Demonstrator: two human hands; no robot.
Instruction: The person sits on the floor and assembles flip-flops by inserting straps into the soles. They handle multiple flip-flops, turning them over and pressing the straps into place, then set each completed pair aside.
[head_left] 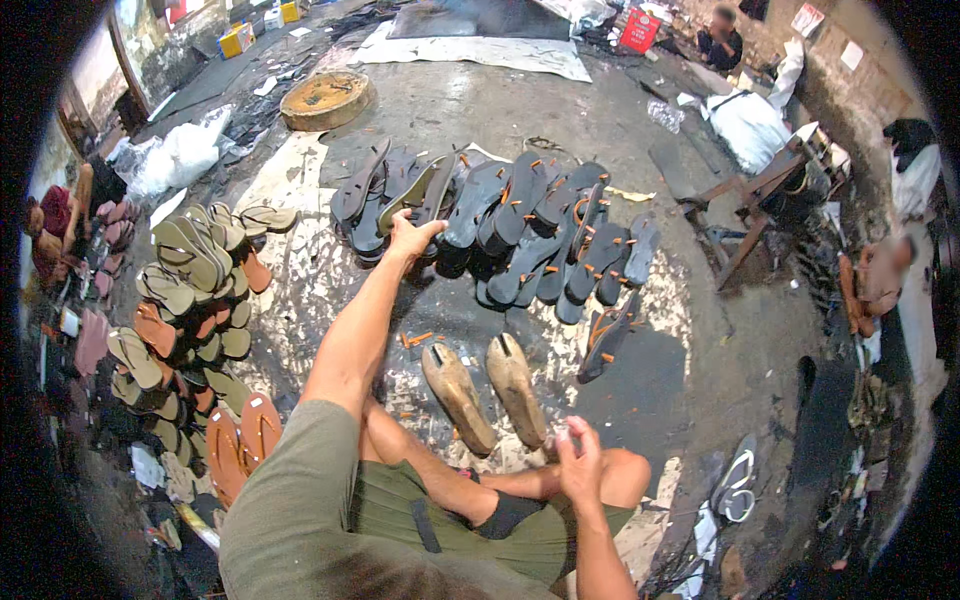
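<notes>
My left hand [412,238] reaches forward into the pile of dark sandal soles [520,205]. Its fingers close round the near end of an olive-edged sandal sole [416,192], which tilts up among the others. Many of the dark soles have orange strap ends poking out. My right hand [581,462] hovers above my right knee with nothing in it, its fingers loosely bent and apart. Between my hands and the pile, two wooden shoe lasts [458,397] with slotted tips lie on the floor. Small orange strap pieces [416,340] are scattered beside them.
Finished olive flip-flops [190,255] are heaped at left, with an orange-brown pair [243,440] by my left side. A round tan block [325,100] stands farther off. White flip-flops [738,485] and a wooden stand [745,215] are at right. Other people sit around the edges.
</notes>
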